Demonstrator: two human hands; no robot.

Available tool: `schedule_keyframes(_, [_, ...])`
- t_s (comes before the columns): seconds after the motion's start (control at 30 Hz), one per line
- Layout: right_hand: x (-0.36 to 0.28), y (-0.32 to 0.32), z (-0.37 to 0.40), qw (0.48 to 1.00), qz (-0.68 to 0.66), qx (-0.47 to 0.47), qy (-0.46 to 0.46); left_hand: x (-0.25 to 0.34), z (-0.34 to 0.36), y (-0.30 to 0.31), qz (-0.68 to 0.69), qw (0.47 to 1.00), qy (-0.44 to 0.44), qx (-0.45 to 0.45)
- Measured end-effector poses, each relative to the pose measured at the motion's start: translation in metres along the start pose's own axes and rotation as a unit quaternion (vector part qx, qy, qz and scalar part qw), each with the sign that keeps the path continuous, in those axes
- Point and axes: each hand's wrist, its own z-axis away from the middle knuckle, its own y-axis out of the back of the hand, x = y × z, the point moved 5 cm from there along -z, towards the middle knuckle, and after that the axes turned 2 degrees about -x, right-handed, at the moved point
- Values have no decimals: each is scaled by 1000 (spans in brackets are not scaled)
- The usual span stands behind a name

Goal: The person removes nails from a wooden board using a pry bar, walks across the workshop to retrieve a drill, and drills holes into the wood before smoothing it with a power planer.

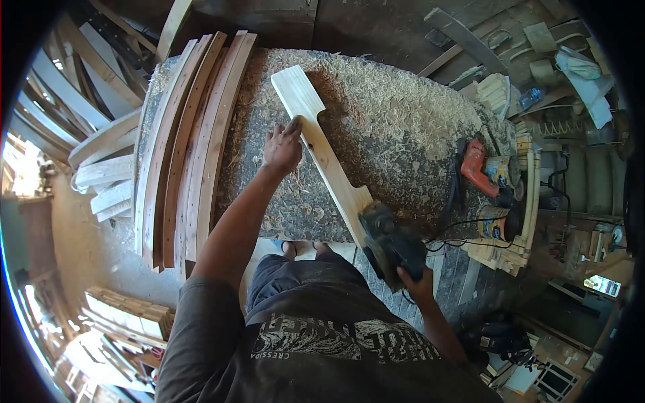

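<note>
A long pale wooden piece (322,156) with cut-out notches lies slantwise on the shavings-covered workbench (289,208). My left hand (282,146) rests at its left edge near the upper part, fingers closed together against the wood. At the near end of the piece, a dark power tool (390,242) sits over the wood and hangs partly past the bench edge. My right hand (418,285) is wrapped round the rear handle of this tool. The tool's underside and its contact with the wood are hidden.
Long curved wooden strips (201,148) lie at the bench's left. An orange power tool (476,168) lies at the right, near a round tin (494,221) and black cables (443,243). Wood pieces (107,174) are stacked beyond the left edge.
</note>
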Motion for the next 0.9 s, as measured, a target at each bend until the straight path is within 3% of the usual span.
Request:
schedule_keyframes(0.2, [-64,-37,-79,999,19,-35,15,-1,0,-1,15,1000,15,-12])
schedule_keyframes(0.23, [-73,-43,-91,999,30,-35,25,-1,2,-2,5,999,3,39])
schedule_keyframes(0.33, [-97,-59,-125,995,63,-26,78,-6,7,-4,30,999,16,16])
schedule_keyframes(0.37, [-111,-66,-134,994,46,-15,100,-2,15,4,66,995,-5,81])
schedule_keyframes(0.53, [-152,-104,-198,989,55,-2,137,7,67,-6,124,984,-15,125])
schedule_keyframes(0.67, [-207,-132,-248,988,82,-1,129,47,113,-19,175,974,-114,87])
schedule_keyframes(0.77, [-244,-156,-286,986,112,18,120,85,131,-21,134,970,-203,20])
schedule_keyframes(0.8, [-256,-162,-299,984,126,36,118,91,134,-23,130,971,-198,23])
schedule_keyframes(0.9, [-272,-191,-349,985,92,22,146,94,141,-43,58,981,-164,-88])
